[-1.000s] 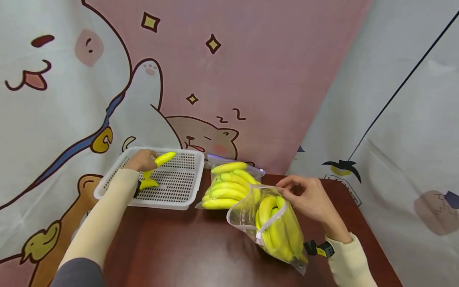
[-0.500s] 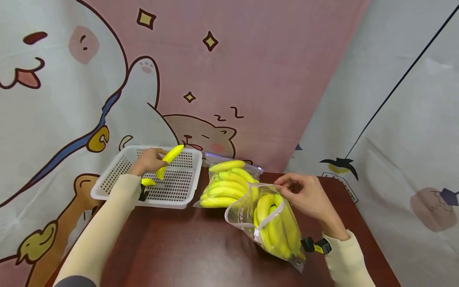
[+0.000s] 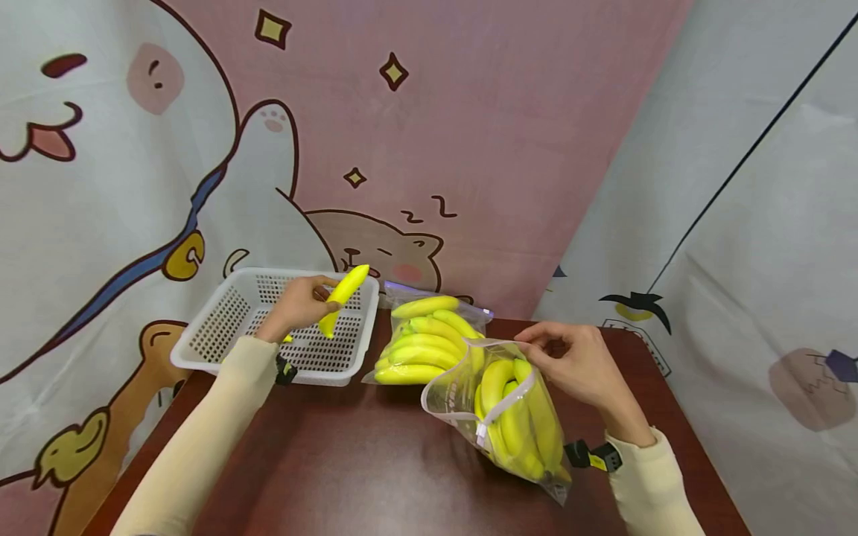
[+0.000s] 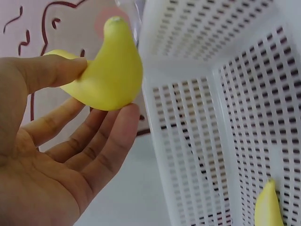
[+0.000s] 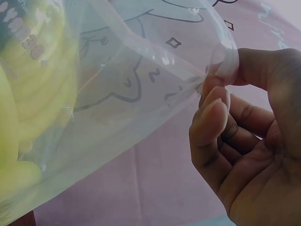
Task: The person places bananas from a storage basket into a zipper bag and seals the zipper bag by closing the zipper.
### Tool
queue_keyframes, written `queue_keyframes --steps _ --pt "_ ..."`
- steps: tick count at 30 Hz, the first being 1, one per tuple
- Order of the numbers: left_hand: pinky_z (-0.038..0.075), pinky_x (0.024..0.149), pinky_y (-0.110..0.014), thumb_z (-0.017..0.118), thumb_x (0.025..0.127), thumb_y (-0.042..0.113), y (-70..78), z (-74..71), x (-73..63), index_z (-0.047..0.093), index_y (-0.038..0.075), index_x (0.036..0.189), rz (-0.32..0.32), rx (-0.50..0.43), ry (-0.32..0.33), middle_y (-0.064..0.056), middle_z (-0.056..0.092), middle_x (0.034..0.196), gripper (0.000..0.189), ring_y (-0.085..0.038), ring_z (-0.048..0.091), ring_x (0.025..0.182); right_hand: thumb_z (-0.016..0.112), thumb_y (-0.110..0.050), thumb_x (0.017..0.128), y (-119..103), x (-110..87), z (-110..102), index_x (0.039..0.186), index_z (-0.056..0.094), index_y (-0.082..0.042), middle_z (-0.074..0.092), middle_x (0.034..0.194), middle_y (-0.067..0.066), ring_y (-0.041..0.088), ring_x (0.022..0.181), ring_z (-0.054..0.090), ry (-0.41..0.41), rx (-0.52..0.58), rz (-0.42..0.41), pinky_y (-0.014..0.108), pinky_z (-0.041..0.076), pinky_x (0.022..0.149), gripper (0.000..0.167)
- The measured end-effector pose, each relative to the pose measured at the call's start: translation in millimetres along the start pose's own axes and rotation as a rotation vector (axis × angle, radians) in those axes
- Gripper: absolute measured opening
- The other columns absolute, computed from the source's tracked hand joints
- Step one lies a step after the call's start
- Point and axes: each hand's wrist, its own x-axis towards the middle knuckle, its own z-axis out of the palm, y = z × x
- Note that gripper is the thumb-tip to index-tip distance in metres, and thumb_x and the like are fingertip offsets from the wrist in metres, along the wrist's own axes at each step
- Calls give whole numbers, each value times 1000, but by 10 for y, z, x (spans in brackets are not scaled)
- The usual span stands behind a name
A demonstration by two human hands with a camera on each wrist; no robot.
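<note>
My left hand (image 3: 299,304) pinches a yellow banana (image 3: 345,295) between thumb and fingers, above the right part of a white plastic basket (image 3: 188,353). In the left wrist view the banana (image 4: 112,70) curves upward, held at its middle. Another banana (image 4: 268,207) lies in the basket, mostly hidden by my hand in the head view. My right hand (image 3: 575,362) pinches the top edge of a clear zip bag (image 3: 450,393) whose mouth gapes toward the left. Several bananas (image 3: 515,424) fill that bag. The right wrist view shows thumb and fingertips on the bag's corner (image 5: 221,70).
Behind the open bag lies a second zip bag with a purple strip (image 3: 402,287), with several bananas (image 3: 422,348) inside. Both bags and the basket stand on a dark red-brown table (image 3: 348,454). A printed cloth (image 3: 496,134) hangs directly behind the table.
My left hand has lifted the banana up from the basket's left part and carried it right, toward the bags. The right hand keeps its hold on the bag's edge.
</note>
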Motion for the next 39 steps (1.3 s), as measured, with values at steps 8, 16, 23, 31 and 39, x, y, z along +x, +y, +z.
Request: queue_keyframes --steps 8,16,23,31,39 --pt "61 73 -35 75 93 22 178 171 -139 61 10 139 69 -65 8 -20 70 117 49 -33 69 102 76 -24 94 9 5 5 96 78 -21 70 73 -4 10 61 61 7 -12 4 25 49 56 4" --pt "60 74 -37 75 92 22 401 343 -270 63 13 135 142 -102 22 -15 70 114 46 -32 68 105 76 -24 94 6 9 -13 95 77 -21 70 73 -1 10 59 61 -1 1 -6 25 50 54 3" --pt "59 78 -39 75 92 21 592 476 -361 63 12 135 169 -126 6 -14 70 116 46 -30 68 102 77 -22 93 4 11 -9 96 77 -20 70 73 0 11 60 62 3 -1 16 26 51 54 4" --pt "59 67 -33 76 91 18 765 597 -438 66 9 129 214 -198 -61 -12 72 109 40 -26 67 94 76 -24 94 2 19 -9 95 77 -21 71 75 3 11 60 62 -13 -1 27 26 52 54 3" --pt "62 65 -43 79 90 17 944 725 -580 66 7 129 218 -284 -140 -13 70 109 42 -19 67 84 76 -23 94 -2 11 -16 95 77 -21 70 74 -1 12 61 61 -13 -6 31 25 51 55 3"
